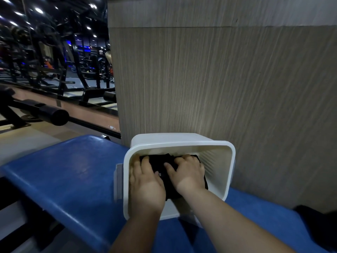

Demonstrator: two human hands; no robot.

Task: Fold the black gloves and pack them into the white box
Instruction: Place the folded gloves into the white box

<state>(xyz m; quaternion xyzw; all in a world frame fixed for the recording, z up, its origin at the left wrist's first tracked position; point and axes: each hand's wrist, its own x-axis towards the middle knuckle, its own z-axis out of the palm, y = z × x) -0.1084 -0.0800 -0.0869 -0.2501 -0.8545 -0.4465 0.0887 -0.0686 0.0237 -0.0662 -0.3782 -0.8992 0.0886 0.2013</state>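
Gloves [158, 163] lie folded as one black bundle on the floor of the box [231, 161], directly under both hands, so the grip is already on top of them and has no reach left to make. The bundle's long axis looks to run from the near wall toward the far one, roughly in line with the forearms. The left hand [145, 183] lies flat on its left half with the fingers straight, pressing down and holding nothing. The right hand [187, 172] covers the right half with its thumb laid across the cloth. Its fingers bend at the knuckles and the tips are hidden, so I cannot tell whether it pinches the far edge or only presses. Neither hand is clearly nearer. The box stands on the blue padded tabletop [73, 170], close against the grey panel [218, 79] behind it. Its walls hem both wrists, so the likely way out is straight up and back. Gym machines [54, 61] and a roller pad [58, 116] stand well apart to the left, out of the way.
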